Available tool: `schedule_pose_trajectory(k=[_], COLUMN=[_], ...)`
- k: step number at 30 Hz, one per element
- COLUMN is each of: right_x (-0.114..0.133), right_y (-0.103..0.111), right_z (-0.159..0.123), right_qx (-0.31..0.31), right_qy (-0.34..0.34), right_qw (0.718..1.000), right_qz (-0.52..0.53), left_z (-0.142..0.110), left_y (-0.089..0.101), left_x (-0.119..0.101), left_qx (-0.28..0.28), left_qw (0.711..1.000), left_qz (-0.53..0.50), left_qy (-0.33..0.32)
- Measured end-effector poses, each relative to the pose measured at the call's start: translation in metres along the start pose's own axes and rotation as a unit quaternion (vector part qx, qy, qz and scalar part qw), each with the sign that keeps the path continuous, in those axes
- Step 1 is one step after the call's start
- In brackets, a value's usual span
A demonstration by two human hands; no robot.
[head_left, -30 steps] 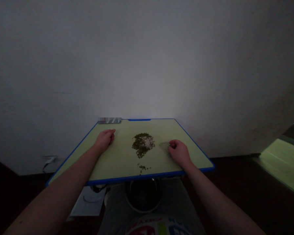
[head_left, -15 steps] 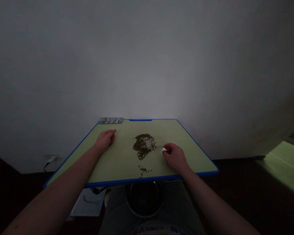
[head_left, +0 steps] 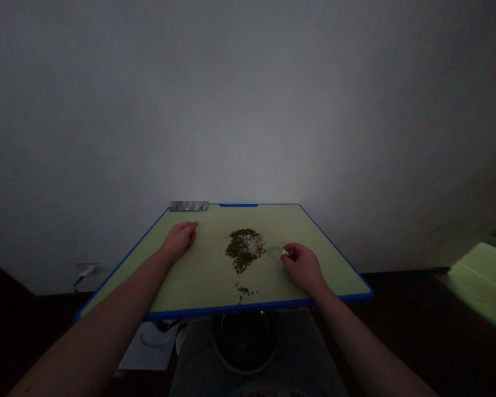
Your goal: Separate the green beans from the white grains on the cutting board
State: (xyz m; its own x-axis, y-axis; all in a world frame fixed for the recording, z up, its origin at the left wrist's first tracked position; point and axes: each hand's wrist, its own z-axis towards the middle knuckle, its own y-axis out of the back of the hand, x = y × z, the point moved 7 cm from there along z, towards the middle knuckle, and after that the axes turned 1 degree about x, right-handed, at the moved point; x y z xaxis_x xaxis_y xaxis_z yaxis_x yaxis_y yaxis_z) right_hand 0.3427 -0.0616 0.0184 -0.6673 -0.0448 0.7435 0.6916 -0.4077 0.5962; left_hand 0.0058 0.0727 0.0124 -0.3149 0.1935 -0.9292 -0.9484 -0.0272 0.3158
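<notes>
My right hand (head_left: 303,266) pinches a clear, see-through piece with a curved rim (head_left: 275,249), held low over the table's right half. Its exact kind is hard to make out in the dim light. Just left of that rim lies a pile of small dark green-brown grains (head_left: 236,248), with a pale pinkish patch (head_left: 253,243) of grains on its right side. A few stray grains (head_left: 243,289) are scattered nearer the front edge. On the table's left side rests my left hand (head_left: 181,240), index finger stretched out, other fingers partly hidden, nothing visible in it.
The pale table (head_left: 206,286) has a raised blue rim. A flat strip-like object (head_left: 189,206) lies at its far left corner. Below the front edge, a dark round bowl (head_left: 246,342) sits in my lap. A wall (head_left: 248,110) stands behind the table.
My right hand has moved slightly right, drawing the clear piece away from the grains, and more of its curved rim shows. My left hand stays in place; the view has shifted a little.
</notes>
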Motion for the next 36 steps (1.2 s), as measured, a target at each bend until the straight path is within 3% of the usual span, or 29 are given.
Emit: schedule_pose_trajectory(k=[5,14,21,25,29,36], right_x=[-0.002,-0.028,-0.032,-0.014,0.01,0.023], right_y=[0.004,0.029,0.038,0.04,0.028,0.018], right_z=[0.002,0.027,0.035,0.024,-0.001,-0.034], right_qx=[-0.019,-0.071,-0.077,-0.062,0.008,0.049], right_qy=[-0.009,-0.022,-0.03,-0.005,0.035,0.089], right_qw=[0.999,0.992,0.992,0.998,0.999,0.995], right_qz=[-0.03,-0.104,-0.093,-0.026,0.038,0.004], left_z=[-0.001,-0.007,-0.003,-0.005,-0.009,-0.007], left_y=[-0.001,-0.002,0.001,0.001,0.002,0.001], left_x=[0.0,-0.011,-0.002,-0.007,-0.013,-0.006], left_qx=[-0.002,0.002,0.007,0.007,-0.008,0.002], left_qw=[1.0,1.0,1.0,1.0,1.0,1.0], left_qz=[-0.012,-0.009,-0.012,0.0,0.004,-0.003], left_qy=[0.004,0.014,0.011,0.015,0.021,0.018])
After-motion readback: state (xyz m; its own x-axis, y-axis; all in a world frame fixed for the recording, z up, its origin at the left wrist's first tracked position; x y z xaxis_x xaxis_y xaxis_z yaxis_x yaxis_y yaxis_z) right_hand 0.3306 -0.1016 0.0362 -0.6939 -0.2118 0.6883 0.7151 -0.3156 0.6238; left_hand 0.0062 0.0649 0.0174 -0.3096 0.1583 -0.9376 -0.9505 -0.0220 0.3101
